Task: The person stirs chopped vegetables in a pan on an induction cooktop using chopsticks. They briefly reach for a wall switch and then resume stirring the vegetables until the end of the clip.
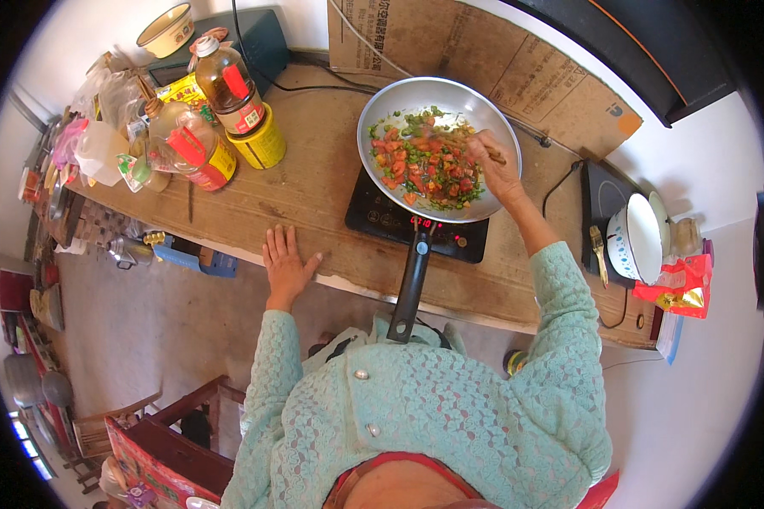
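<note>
A frying pan point(371, 113) with a pale inside and a long black handle stands on a black induction cooker point(359, 214) whose red display is lit. Chopped tomato and green vegetable pieces point(424, 165) lie spread in it. Over the pan's right side, my right hand point(497, 170) is closed round brown wooden chopsticks point(458, 142), their tips blurred among the food. My left hand point(286, 265) rests flat, fingers spread, near the front edge of the wooden table point(314, 191), left of the pan handle point(412, 284).
Sauce bottles point(229, 89), a yellow tin point(261, 148) and plastic bags crowd the table's left. Cardboard point(492, 68) leans behind the pan. On the right are a second black cooker point(607, 191), a white enamel bowl point(635, 239), a brush point(598, 253) and a red packet point(683, 284).
</note>
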A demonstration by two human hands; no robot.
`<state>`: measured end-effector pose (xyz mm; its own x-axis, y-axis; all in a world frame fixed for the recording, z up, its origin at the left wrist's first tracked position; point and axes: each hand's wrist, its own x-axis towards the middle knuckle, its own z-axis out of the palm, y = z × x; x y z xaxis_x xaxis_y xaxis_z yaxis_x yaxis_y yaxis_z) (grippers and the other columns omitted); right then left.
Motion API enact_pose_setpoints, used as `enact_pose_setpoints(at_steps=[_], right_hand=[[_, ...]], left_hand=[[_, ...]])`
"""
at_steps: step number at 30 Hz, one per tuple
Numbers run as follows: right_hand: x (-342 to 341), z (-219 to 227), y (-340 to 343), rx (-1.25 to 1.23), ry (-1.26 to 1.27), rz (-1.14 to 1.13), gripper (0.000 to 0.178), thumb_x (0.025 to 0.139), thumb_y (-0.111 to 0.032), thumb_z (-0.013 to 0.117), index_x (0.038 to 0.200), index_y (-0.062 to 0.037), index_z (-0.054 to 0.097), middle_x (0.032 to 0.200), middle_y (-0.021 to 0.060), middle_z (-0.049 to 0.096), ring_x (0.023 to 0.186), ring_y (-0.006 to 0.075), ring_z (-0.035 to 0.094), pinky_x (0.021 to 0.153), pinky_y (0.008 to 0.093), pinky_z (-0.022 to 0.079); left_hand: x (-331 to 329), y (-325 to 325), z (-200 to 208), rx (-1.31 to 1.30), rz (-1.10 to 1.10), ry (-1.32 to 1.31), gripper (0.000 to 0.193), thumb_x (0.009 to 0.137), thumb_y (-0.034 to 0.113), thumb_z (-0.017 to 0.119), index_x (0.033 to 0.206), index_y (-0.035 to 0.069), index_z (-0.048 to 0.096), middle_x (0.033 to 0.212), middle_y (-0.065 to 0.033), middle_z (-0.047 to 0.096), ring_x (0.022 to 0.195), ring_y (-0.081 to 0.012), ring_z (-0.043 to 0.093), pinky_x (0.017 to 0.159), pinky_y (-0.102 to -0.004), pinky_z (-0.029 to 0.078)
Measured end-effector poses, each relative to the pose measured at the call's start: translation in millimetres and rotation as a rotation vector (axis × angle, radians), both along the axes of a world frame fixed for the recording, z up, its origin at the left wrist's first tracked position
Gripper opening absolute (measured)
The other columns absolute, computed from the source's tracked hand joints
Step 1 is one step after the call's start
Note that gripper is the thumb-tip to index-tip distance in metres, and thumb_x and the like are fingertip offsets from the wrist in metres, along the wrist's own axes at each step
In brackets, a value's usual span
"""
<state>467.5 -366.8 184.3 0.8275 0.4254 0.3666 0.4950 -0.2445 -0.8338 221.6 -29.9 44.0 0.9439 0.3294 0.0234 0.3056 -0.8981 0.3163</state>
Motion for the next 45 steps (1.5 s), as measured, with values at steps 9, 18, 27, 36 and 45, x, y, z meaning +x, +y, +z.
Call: enact_pose_setpoints(at_steps=[9, 18, 27, 36, 45], right_hand=[[-38.8, 13.8, 10.7, 0.096, 0.25, 0.119, 0.033, 0.096, -0.03, 0.05, 0.084, 0.0003, 0.056, 0.082, 0.0036, 0.054, 0.078, 0.0132, 0.056, 0.074, 0.0269, 0.049], [-24.2, 39.9, -69.6, 0.166, 0.217, -0.292, 0.031, 0.094, -0.029, 0.055, 0.083, 0.0004, 0.06, 0.08, 0.0038, 0.057, 0.076, 0.0138, 0.059, 0.07, 0.0261, 0.051], [-48.0, 0.0, 16.6, 0.207, 0.097, -0.041, 0.031, 0.095, -0.024, 0.052, 0.078, 0.0008, 0.058, 0.08, 0.0025, 0.051, 0.073, 0.0116, 0.051, 0.07, 0.025, 0.043], [-39.4, 23.7, -50.8, 0.136, 0.299, -0.133, 0.029, 0.094, -0.027, 0.053, 0.085, -0.0002, 0.059, 0.08, 0.0045, 0.057, 0.076, 0.014, 0.061, 0.074, 0.028, 0.054], [-60.4, 7.3, -65.3, 0.069, 0.157, -0.179, 0.029, 0.095, -0.025, 0.051, 0.083, 0.0005, 0.059, 0.08, 0.0039, 0.056, 0.076, 0.0128, 0.056, 0.073, 0.0264, 0.047]], left_hand=[[1.1, 0.8, 1.9, -0.029, 0.01, 0.039, 0.085, 0.081, 0.054, 0.054, 0.143, 0.006, 0.023, 0.151, -0.0179, 0.015, 0.141, -0.0326, 0.006, 0.113, -0.0449, 0.003], [-0.9, -0.6, 2.4, -0.017, 0.021, 0.025, 0.084, 0.08, 0.053, 0.055, 0.143, 0.005, 0.024, 0.151, -0.0173, 0.015, 0.141, -0.0325, 0.006, 0.113, -0.0446, 0.003], [1.2, 1.8, 6.0, -0.02, -0.002, 0.052, 0.085, 0.082, 0.053, 0.055, 0.143, 0.004, 0.022, 0.15, -0.0191, 0.014, 0.141, -0.0338, 0.005, 0.112, -0.0458, 0.003], [-1.0, 1.4, -4.5, -0.001, -0.006, -0.009, 0.084, 0.081, 0.052, 0.056, 0.142, 0.004, 0.025, 0.15, -0.0192, 0.016, 0.14, -0.0344, 0.007, 0.112, -0.0464, 0.005], [1.5, 0.1, 1.2, -0.025, -0.009, 0.027, 0.086, 0.082, 0.054, 0.055, 0.143, 0.004, 0.022, 0.15, -0.0199, 0.014, 0.141, -0.0348, 0.004, 0.112, -0.0467, 0.003]])
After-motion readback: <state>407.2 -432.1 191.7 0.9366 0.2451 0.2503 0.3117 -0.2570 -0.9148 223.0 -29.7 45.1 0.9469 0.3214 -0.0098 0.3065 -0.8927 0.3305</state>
